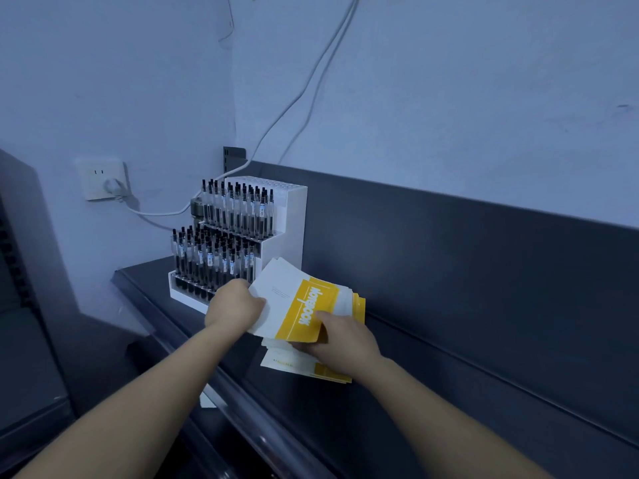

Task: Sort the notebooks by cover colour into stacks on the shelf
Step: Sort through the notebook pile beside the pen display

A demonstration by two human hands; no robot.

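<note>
A bundle of white-and-yellow notebooks (297, 302) is held just above the dark shelf (432, 357), the top cover printed "Notebook" on its yellow band. My left hand (235, 305) grips the bundle's left white edge. My right hand (340, 337) pinches its lower right corner, thumb on the yellow band. Beneath the bundle, a small stack of similar white-and-yellow notebooks (301, 366) lies flat on the shelf, partly hidden by my right hand.
A white tiered display rack (242, 236) full of black pens stands on the shelf just left of and behind the notebooks. A wall socket (102, 179) with a plugged white cable is on the wall at left. The shelf's dark back panel (484, 254) runs to the right.
</note>
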